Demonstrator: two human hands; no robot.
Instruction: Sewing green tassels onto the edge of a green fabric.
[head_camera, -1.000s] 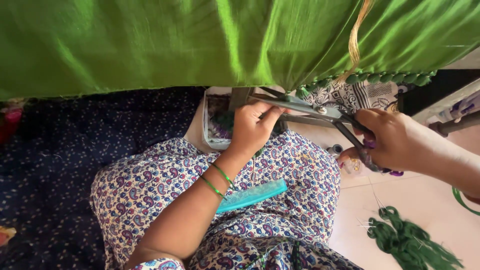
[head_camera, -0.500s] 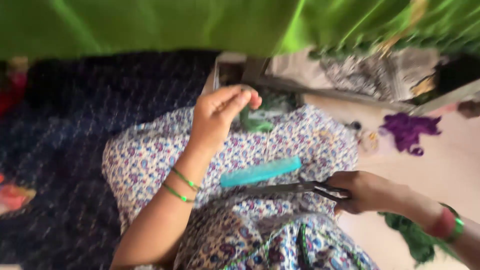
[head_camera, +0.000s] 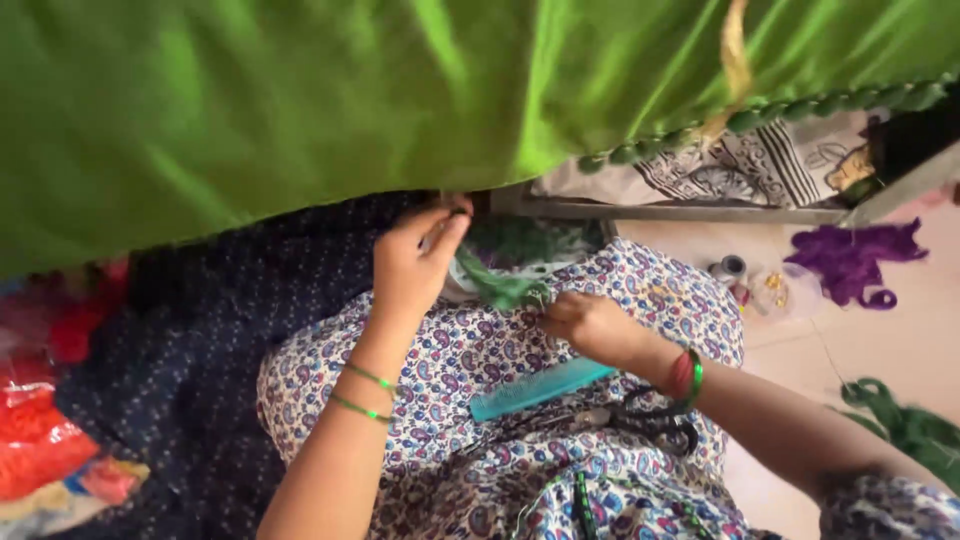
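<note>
Green thread tuft (head_camera: 505, 285) pinched at green cloth (head_camera: 300, 110) lower edge by left hand (head_camera: 415, 265); other end gripped by right hand (head_camera: 590, 325), probably. Tassel knotting underway. Scissors (head_camera: 650, 425), comb (head_camera: 540, 388) parked on lap; steady tension needed next.

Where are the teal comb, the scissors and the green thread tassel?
teal comb (head_camera: 540, 388), head view, middle of its spine, lying on the lap.
scissors (head_camera: 655, 422), head view, dark handle loops.
green thread tassel (head_camera: 505, 287), head view, strands between both hands.

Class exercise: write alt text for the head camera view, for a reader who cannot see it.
Under a draped green cloth, the left hand and right hand pull a bunch of green threads taut between them. A teal comb and black scissors lie on the patterned lap.
</note>
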